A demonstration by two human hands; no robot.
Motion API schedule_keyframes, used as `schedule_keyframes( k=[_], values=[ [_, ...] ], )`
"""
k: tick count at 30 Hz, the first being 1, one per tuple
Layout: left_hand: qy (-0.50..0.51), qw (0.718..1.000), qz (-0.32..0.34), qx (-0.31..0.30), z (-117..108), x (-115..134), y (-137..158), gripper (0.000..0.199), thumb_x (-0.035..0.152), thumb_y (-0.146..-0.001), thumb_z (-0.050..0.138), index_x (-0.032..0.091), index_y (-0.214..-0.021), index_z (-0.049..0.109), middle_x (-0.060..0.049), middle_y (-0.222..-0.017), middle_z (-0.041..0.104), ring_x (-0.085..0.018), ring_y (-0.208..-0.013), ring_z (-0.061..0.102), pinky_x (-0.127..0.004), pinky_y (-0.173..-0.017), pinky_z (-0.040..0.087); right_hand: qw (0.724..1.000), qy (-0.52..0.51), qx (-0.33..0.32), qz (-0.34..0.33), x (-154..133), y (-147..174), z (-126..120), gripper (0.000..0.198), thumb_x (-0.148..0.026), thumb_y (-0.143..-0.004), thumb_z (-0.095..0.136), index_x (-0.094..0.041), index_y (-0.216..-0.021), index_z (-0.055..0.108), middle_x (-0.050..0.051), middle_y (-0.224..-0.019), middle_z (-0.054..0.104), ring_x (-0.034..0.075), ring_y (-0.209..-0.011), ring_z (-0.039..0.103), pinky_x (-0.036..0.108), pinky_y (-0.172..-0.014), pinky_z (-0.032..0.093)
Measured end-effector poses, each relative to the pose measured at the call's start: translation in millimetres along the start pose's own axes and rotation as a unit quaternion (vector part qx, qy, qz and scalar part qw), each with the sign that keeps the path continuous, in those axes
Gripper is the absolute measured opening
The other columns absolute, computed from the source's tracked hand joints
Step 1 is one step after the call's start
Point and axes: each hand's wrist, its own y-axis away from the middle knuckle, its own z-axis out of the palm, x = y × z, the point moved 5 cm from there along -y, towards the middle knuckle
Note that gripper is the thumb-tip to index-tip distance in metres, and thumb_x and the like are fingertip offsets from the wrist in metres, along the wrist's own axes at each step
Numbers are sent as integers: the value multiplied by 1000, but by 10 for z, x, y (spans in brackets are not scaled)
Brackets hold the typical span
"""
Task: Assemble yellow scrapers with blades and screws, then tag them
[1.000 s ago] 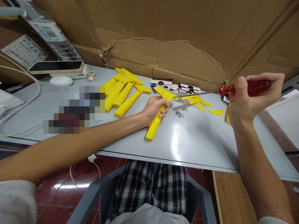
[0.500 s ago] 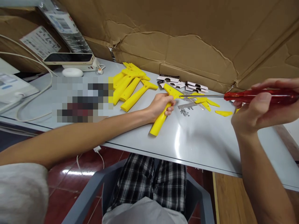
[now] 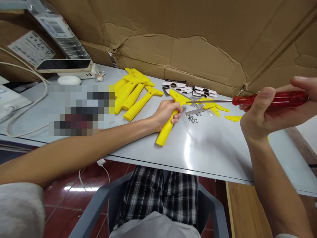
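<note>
cardboard backdrop [image 3: 208, 19] | glossy grey table [image 3: 218, 158] | red tiles [image 3: 59, 205] | grey armchair [image 3: 97, 203]

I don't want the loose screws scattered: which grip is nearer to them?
Left. The left grip, on the yellow handle, is just left of the screws; the right grip, on the red screwdriver, is farther off, to their right.

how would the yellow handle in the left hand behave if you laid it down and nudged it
The yellow handle is probably stiff, since it runs straight past the left hand without sagging. It may slide easily, as both it and the table look smooth. Its wide, flared head would likely stop it rolling far.
</note>
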Motion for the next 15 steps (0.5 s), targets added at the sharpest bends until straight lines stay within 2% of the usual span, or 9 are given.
schedule_keyframes(
  k=[4,7,9,12,15],
  values=[
    [2,1000,1,-1,4,7,3,15,2,-68,59,15,-70,54,-4,-73,61,-4,-42,42,-19,-34,25,999,-37,-14,-15,-25,4,86,30,-38,-102,49,-21,-127,53,1,-109,47,-3,-79,54,16,-70,49],
    [2,1000,3,1,4,7,3,15,1,-69,59,15,-69,53,-4,-73,61,-3,-42,41,-18,-34,25,995,-94,-11,15,-44,20,137,36,-44,-102,46,-25,-131,52,2,-117,45,4,-94,62,18,-70,51],
    [2,1000,2,1,5,4,1,15,1,-69,59,15,-70,53,-4,-72,61,-3,-42,41,-18,-34,25,994,-105,-17,37,-54,32,146,40,-47,-99,50,-27,-134,52,2,-124,43,7,-99,63,23,-74,56],
    [1,1000,1,-1,4,-1,-5,15,1,-70,59,15,-69,54,-4,-72,61,-4,-42,42,-18,-34,25,993,-91,-41,63,-63,35,114,48,-41,-95,59,-33,-142,50,1,-133,42,4,-99,62,27,-83,59],
    [2,1000,0,-1,0,-1,-10,15,1,-69,59,16,-69,53,-4,-72,61,-4,-42,42,-18,-33,25,998,-23,-40,50,-74,22,25,54,-40,-92,66,-35,-143,49,1,-130,45,8,-117,58,25,-87,58]
  ],
)
